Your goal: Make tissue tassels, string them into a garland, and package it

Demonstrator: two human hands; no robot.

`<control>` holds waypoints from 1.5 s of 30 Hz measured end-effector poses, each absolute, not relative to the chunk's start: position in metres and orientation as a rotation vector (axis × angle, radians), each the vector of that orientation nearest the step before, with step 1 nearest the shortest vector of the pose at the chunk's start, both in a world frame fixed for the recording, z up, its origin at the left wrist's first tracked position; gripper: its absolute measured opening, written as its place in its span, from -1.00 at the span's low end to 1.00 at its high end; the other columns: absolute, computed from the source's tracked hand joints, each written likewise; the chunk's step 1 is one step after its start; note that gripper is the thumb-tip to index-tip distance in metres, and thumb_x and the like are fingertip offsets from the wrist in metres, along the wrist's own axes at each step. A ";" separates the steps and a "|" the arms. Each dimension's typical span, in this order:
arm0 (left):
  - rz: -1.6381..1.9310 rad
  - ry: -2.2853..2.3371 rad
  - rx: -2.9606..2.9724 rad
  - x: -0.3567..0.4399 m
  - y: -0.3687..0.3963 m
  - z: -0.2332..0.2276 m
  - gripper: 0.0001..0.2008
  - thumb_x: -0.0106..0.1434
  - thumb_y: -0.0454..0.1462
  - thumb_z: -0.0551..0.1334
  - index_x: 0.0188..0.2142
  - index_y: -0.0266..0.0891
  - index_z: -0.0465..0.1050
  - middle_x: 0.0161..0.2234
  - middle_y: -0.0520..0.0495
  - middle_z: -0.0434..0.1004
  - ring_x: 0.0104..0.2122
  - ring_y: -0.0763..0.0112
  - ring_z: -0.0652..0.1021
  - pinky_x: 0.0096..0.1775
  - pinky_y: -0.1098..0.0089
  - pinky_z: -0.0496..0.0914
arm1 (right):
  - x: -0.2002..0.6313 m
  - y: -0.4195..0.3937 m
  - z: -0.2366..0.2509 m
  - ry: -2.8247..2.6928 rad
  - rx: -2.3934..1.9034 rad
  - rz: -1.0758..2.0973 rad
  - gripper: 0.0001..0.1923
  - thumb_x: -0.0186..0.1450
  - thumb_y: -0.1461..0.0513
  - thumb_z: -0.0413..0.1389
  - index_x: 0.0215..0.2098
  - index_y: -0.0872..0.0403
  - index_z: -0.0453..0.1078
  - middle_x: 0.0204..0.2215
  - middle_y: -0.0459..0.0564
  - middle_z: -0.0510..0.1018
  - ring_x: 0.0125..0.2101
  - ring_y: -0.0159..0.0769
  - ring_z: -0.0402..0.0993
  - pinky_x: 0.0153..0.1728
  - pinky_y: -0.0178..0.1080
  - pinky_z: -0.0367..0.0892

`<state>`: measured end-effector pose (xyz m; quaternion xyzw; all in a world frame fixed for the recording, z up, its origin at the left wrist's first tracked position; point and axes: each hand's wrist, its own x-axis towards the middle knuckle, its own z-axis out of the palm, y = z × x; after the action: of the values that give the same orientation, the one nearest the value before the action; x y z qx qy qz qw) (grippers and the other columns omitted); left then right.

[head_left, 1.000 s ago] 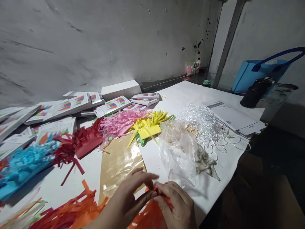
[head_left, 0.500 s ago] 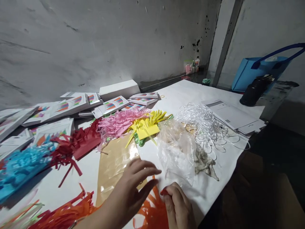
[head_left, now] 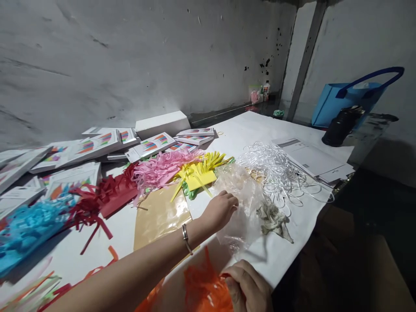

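Note:
My left hand reaches forward over the table, fingers curled on the near edge of a crumpled clear plastic bag; a metal bangle sits on the wrist. At the bottom edge, my right hand is closed on a bunch of orange fringed paper. A brown cellophane sheet lies flat under my left forearm. Just right of the bag is a crumpled greyish scrap.
Fringed paper lies in a row: yellow, pink, red, blue. White elastic loops are piled behind the bag. Flat printed boxes lie at the back left; a blue bag and printed sheets are at right.
My left hand left the orange paper and stretched forward to the plastic bag. My right hand drew back toward me with the orange paper bunched in it.

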<state>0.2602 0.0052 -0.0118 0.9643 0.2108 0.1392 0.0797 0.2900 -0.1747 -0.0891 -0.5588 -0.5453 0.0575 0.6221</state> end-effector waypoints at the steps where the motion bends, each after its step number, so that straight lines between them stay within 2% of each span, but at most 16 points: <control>1: 0.451 0.614 2.868 0.253 0.004 -0.007 -0.80 0.37 -0.44 0.15 -0.29 -0.27 0.54 -0.28 -0.05 0.62 -0.17 0.30 0.55 -0.15 0.35 0.43 | 0.294 -0.178 -0.087 -1.237 -1.288 0.136 -0.74 0.50 0.18 -0.06 -0.20 0.00 0.46 -0.45 -0.04 0.56 -0.44 -0.32 0.56 -0.38 -0.35 0.49; 3: 0.538 0.587 2.783 0.235 -0.002 0.005 -0.88 0.37 -0.38 0.21 -0.23 -0.23 0.54 -0.25 -0.07 0.62 -0.14 0.29 0.54 -0.09 0.29 0.43 | 0.303 -0.181 -0.081 -1.202 -1.291 0.123 -0.79 0.48 0.21 -0.02 -0.15 -0.01 0.47 -0.38 -0.02 0.59 -0.38 -0.31 0.58 -0.33 -0.34 0.51; 6: 0.688 0.515 2.440 0.198 -0.025 0.026 -0.89 0.39 -0.31 0.22 -0.21 -0.22 0.55 -0.29 -0.10 0.60 -0.23 0.33 0.55 -0.15 0.32 0.45 | 0.312 -0.181 -0.065 -1.214 -1.300 0.076 -0.81 0.45 0.28 0.03 -0.08 -0.01 0.48 -0.31 0.01 0.61 -0.31 -0.27 0.59 -0.27 -0.29 0.51; 12: 0.754 0.658 1.848 0.136 -0.082 0.039 -0.84 0.28 -0.18 0.37 -0.26 -0.25 0.59 -0.34 -0.09 0.64 -0.32 0.38 0.59 -0.23 0.41 0.47 | 0.291 -0.167 -0.031 -1.409 -1.113 -0.007 -0.80 0.40 0.41 0.06 -0.08 0.08 0.44 -0.38 0.01 0.56 -0.37 -0.28 0.50 -0.30 -0.22 0.44; 17: 0.968 0.678 1.871 0.099 -0.104 0.032 -0.91 0.29 -0.25 0.37 -0.27 -0.24 0.62 -0.37 -0.08 0.63 -0.34 0.41 0.58 -0.25 0.45 0.46 | 0.258 -0.166 -0.025 -1.506 -1.041 0.048 -0.85 0.38 0.41 0.07 -0.23 0.07 0.42 -0.53 -0.07 0.44 -0.49 -0.33 0.35 -0.43 -0.25 0.28; 25: 1.053 0.632 2.021 0.055 -0.123 0.033 -0.90 0.30 -0.42 0.32 -0.21 -0.27 0.58 -0.35 -0.12 0.60 -0.31 0.39 0.57 -0.23 0.42 0.45 | 0.234 -0.176 -0.005 -1.746 -0.971 0.217 -0.82 0.38 0.42 0.02 -0.31 0.07 0.36 -0.52 -0.07 0.42 -0.48 -0.33 0.32 -0.43 -0.26 0.23; 33: 1.052 0.676 2.004 0.026 -0.140 0.029 -0.87 0.27 -0.47 0.28 -0.23 -0.26 0.53 -0.34 -0.11 0.58 -0.31 0.38 0.56 -0.25 0.43 0.44 | 0.209 -0.181 0.008 -1.875 -0.985 0.067 -0.77 0.32 0.47 0.06 -0.42 0.06 0.29 -0.58 -0.10 0.33 -0.51 -0.34 0.25 -0.43 -0.25 0.19; 42: 1.027 0.780 1.957 0.007 -0.145 0.029 -0.94 0.25 -0.42 0.35 -0.30 -0.27 0.53 -0.39 -0.06 0.63 -0.39 0.46 0.60 -0.30 0.55 0.45 | 0.196 -0.180 0.008 -1.938 -0.915 0.264 -0.77 0.35 0.45 0.01 -0.40 0.05 0.30 -0.56 -0.11 0.36 -0.50 -0.34 0.28 -0.41 -0.25 0.25; 45: 1.012 0.810 1.947 0.002 -0.147 0.030 -0.94 0.24 -0.42 0.36 -0.31 -0.27 0.53 -0.40 -0.04 0.62 -0.40 0.48 0.59 -0.31 0.57 0.44 | 0.194 -0.180 0.009 -1.927 -0.940 0.369 -0.85 0.38 0.41 0.03 -0.24 0.07 0.37 -0.45 -0.05 0.50 -0.41 -0.31 0.42 -0.36 -0.25 0.36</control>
<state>0.0024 -0.1467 0.0297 0.7662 0.3188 0.3984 0.3907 0.1943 -0.1801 0.0086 -0.3826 -0.7844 0.1504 0.4644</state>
